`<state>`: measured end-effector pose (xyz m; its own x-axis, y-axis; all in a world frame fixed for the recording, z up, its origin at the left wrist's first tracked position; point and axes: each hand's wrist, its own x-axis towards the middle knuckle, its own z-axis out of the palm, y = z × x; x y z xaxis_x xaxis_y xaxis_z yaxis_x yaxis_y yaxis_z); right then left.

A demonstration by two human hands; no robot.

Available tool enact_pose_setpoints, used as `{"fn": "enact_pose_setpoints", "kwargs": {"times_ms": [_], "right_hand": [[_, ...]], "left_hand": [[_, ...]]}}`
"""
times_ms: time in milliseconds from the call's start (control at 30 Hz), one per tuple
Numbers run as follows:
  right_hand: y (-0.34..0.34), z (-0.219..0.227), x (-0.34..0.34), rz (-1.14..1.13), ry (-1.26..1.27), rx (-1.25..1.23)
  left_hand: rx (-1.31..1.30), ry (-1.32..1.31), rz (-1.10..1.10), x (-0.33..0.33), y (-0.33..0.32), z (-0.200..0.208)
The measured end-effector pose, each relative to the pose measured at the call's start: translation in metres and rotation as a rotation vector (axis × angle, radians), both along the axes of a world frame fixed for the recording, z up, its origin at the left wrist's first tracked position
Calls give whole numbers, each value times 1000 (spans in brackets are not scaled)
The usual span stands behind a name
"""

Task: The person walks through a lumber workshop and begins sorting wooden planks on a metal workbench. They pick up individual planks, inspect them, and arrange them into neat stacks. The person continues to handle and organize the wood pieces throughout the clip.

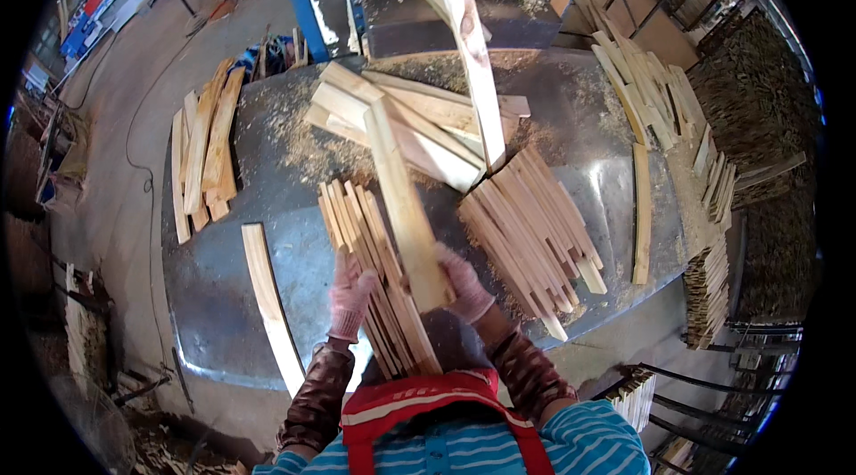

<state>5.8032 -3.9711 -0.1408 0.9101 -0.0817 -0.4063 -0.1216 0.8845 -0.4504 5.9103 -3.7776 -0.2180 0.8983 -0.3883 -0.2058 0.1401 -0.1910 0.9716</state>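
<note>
My right hand (464, 285), in a pale pink work glove, grips the near end of a wide wooden board (401, 198). The board slants away from me, its far end near other loose boards. My left hand (350, 297), gloved alike, is closed at the left side of a stack of narrow wooden slats (361, 221) set on edge. Part of that stack is hidden under the wide board. To the right lies a second, broader stack of slats (526, 230), packed side by side with uneven ends.
On the dark metal table (267, 172), crossed boards (401, 127) lie among sawdust beyond my hands. A long board (473, 65) leans toward the machine (459, 24) at the back. A single board (263, 288) lies at left, a pile (209, 140) at the left edge, more boards (651, 87) at right.
</note>
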Motion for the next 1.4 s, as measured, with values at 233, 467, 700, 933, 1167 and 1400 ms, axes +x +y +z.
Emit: {"fn": "enact_pose_setpoints", "kwargs": {"times_ms": [233,467,700,933,1167,1400], "right_hand": [[-22,-20,27,-168,225,-802],[-234,-69,103,-322,723,-1897],[-216,-28,107,-545,527,-1847],[-99,72,76,-253,60,-1422],[5,26,59,657,-47,-1650],[-155,22,150,140,1262,-3298]], "left_hand": [[-401,730,-218,54,-77,65],[-239,280,-130,68,5,35],[177,301,86,-19,141,-69],[358,119,-295,-41,110,-50],[-346,171,-58,41,-32,94],[-597,523,2,76,49,67]]}}
